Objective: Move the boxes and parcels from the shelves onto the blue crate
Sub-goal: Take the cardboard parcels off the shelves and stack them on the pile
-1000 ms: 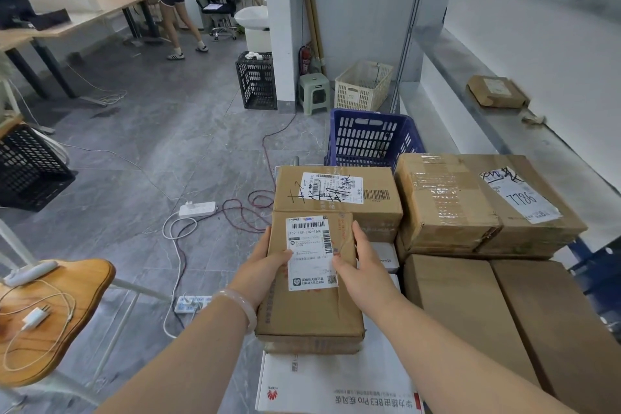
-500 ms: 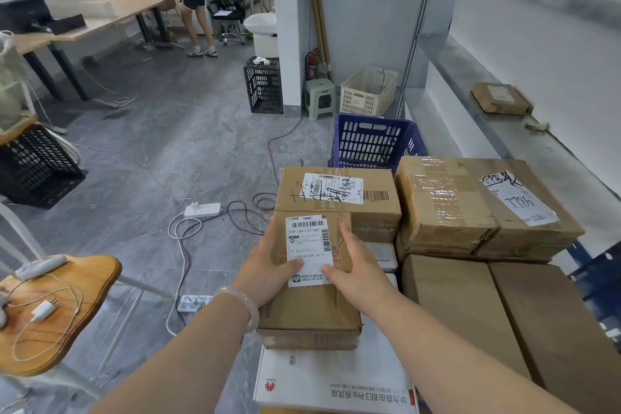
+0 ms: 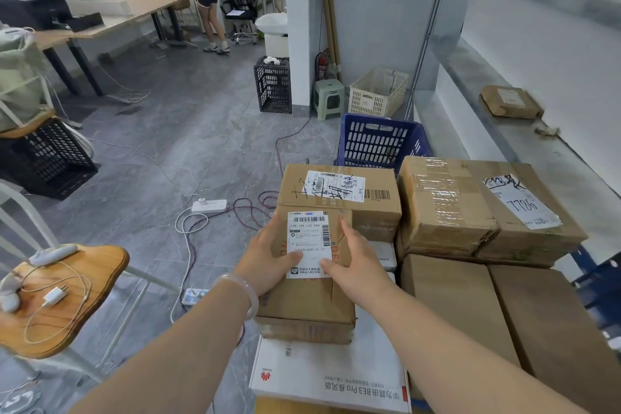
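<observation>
Cardboard stack (image 3: 470, 208) at 3 o'clock unmoved, taped, matte, blue slotted crate (image 3: 376, 141) behind at 12 | small box (image 3: 309, 299) now sits flat on the glossy white carton (image 3: 329, 376), creased kraft, paper label (image 3: 307, 239); placement looks done, release next | my left hand (image 3: 268, 259) and right hand (image 3: 353, 262) have slid inward, thumbs on the label, fingers curled over the side edges.

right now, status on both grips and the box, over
Left grip and right grip both hold small box. Box on white carton. Bigger box close at its far end.
</observation>
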